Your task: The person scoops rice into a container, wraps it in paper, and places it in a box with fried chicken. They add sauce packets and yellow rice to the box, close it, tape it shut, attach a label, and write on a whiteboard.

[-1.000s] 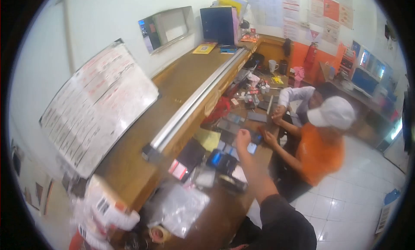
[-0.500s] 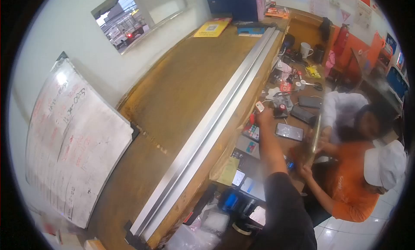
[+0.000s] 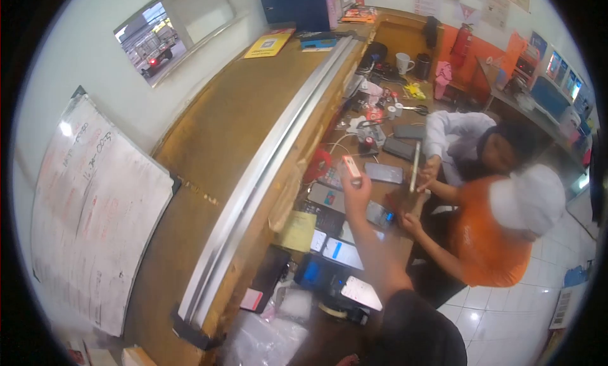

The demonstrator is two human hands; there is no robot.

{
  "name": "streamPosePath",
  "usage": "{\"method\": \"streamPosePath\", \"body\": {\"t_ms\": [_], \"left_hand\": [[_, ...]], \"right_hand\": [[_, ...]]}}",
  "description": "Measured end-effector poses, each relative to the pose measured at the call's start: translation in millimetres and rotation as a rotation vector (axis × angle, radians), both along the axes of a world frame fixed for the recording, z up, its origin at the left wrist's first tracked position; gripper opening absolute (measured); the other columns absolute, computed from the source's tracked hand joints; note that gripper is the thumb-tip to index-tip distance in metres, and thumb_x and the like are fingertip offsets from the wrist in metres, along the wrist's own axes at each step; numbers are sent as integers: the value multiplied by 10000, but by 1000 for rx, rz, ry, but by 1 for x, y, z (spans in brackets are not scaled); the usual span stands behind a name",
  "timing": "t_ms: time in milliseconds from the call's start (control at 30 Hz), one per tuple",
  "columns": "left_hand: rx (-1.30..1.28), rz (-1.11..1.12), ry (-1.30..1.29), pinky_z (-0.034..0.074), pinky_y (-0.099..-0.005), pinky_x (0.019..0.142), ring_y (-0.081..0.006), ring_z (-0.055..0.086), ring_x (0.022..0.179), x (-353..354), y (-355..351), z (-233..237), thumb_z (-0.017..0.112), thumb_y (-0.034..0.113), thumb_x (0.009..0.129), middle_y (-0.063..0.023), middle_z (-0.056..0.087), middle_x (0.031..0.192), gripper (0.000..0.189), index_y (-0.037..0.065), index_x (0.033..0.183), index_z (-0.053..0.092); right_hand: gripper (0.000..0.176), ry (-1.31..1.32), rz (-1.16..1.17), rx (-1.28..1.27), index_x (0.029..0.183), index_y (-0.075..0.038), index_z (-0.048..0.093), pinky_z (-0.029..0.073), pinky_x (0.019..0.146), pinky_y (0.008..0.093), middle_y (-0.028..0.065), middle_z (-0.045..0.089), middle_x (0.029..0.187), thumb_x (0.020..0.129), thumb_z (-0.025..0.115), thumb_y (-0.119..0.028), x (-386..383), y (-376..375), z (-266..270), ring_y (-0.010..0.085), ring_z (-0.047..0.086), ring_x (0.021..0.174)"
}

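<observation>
My right hand (image 3: 356,192) is raised over the cluttered desk, fingers closed around a small orange-and-white box-shaped item (image 3: 351,169). Its exact kind is not readable. Just beyond the hand a grey phone (image 3: 384,172) lies on the desk. Several phones rest below my forearm, among them one with a blue-and-white screen (image 3: 342,252), and a yellow paper pad (image 3: 296,231) is left of them. At the bottom edge a sliver of skin, seemingly my left hand (image 3: 348,361), barely shows; its fingers are hidden.
A raised wooden counter (image 3: 209,138) with a long metal rail (image 3: 266,157) borders the desk. At right, a person in orange (image 3: 484,233) and another in white sleeves (image 3: 459,132) have hands at a long thin item (image 3: 415,166). Scissors (image 3: 415,109) and a mug (image 3: 404,64) lie farther back.
My right hand has lifted from among the desk items, bringing the orange-and-white item up and into clearer sight. The camera view has turned, shifting the scene leftward.
</observation>
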State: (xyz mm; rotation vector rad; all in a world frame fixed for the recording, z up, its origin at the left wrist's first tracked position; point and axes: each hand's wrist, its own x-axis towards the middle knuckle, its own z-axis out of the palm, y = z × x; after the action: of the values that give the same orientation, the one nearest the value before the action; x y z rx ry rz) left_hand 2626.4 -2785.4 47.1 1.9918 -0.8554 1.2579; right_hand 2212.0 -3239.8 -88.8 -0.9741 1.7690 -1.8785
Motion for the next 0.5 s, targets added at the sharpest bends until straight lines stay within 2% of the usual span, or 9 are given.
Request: {"method": "streamPosePath", "body": {"t_ms": [33, 100, 133, 200, 267, 333, 367, 467, 500], "left_hand": [[-7, -1, 5, 497, -364, 852, -270, 611, 995, 0, 9, 0, 616, 62, 894, -157, 611, 1178, 485, 41, 1362, 491], [-22, -11, 20, 498, -361, 849, -267, 611, 991, 1, 24, 0, 615, 59, 893, -155, 611, 1174, 488, 41, 1364, 489], [-35, -16, 21, 498, -359, 847, -266, 611, 989, 2, 31, -1, 615, 57, 892, -155, 611, 1172, 490, 42, 1365, 488], [-55, -11, 40, 498, -356, 844, -263, 611, 984, -2, 48, -4, 614, 53, 892, -153, 612, 1168, 493, 42, 1367, 486], [-78, -8, 53, 499, -353, 841, -260, 611, 980, -4, 68, -6, 613, 50, 891, -151, 612, 1164, 496, 43, 1369, 483], [-100, -9, 74, 499, -350, 837, -257, 610, 976, -8, 89, -9, 612, 46, 890, -150, 612, 1161, 499, 43, 1371, 481], [-113, -10, 85, 500, -349, 836, -256, 610, 973, -11, 102, -11, 612, 44, 889, -149, 612, 1159, 501, 43, 1372, 480], [-150, 2, 152, 500, -345, 831, -251, 610, 967, -22, 145, -21, 610, 39, 888, -147, 612, 1153, 505, 44, 1375, 476], [-167, 5, 181, 501, -343, 829, -250, 610, 965, -27, 162, -23, 610, 37, 888, -146, 613, 1151, 507, 44, 1376, 475]], "right_hand": [[354, -26, 107, 19, 1071, -3, 654, 485, 762, 332, 87, 658, 966, 813, 739, -231, 5, 26, -17, 170, 602, 835], [367, -38, 299, 81, 1068, 2, 656, 489, 726, 317, 69, 659, 938, 815, 753, -246, 21, 98, -16, 151, 598, 782], [379, -22, 386, 123, 1070, 6, 656, 491, 718, 312, 68, 657, 940, 817, 758, -256, 30, 144, 10, 142, 597, 775], [427, -60, 342, 329, 1084, 5, 650, 493, 785, 336, 124, 626, 995, 791, 778, -278, 32, 208, 17, 191, 606, 918], [477, -157, 640, 372, 1135, 1, 641, 501, 803, 339, 135, 625, 1024, 781, 791, -282, 34, 276, 59, 198, 613, 931], [516, -79, 792, 342, 1158, 10, 629, 502, 829, 340, 143, 623, 1071, 779, 794, -298, 45, 329, 31, 201, 621, 975], [535, -277, 762, 258, 1169, 16, 622, 502, 848, 336, 130, 620, 1095, 781, 791, -313, 52, 347, 14, 203, 619, 998], [543, -36, 818, 296, 1157, 12, 630, 504, 867, 347, 127, 617, 1081, 758, 798, -317, 43, 380, 14, 227, 624, 992], [556, -239, 993, 436, 1155, -1, 635, 506, 859, 365, 129, 605, 1055, 729, 795, -319, 36, 388, 39, 262, 620, 951]]}}
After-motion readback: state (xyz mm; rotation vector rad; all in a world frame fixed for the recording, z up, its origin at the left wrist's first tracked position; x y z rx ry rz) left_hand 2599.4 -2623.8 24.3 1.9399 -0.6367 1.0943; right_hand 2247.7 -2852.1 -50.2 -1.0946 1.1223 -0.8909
